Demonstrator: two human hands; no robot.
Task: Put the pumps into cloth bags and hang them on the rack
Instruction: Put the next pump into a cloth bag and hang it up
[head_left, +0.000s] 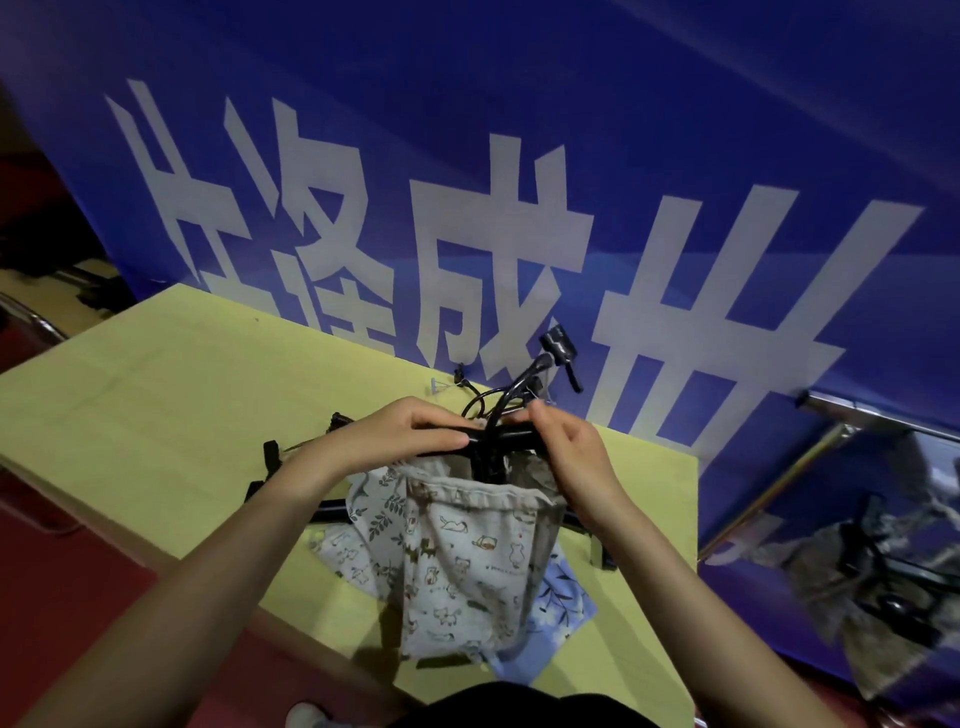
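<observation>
A black pump (498, 441) stands inside a pale cloth bag (467, 561) printed with small cats, above the yellow table (156, 405). Its T-handle and hose (524, 379) stick out of the bag's drawstring mouth. My left hand (410, 431) grips the left end of the handle. My right hand (571, 457) holds the right end and the bag's rim. Under this bag lie a leaf-print bag (379, 514) and a blue bag (556, 613). More black pumps (291, 467) lie on the table to the left, partly hidden by my arm.
A blue banner (519, 208) with large white characters rises right behind the table. At the right a metal rack rail (883, 415) carries filled cloth bags (883, 571). Red floor lies at the lower left. A chair frame (31, 317) shows at the far left.
</observation>
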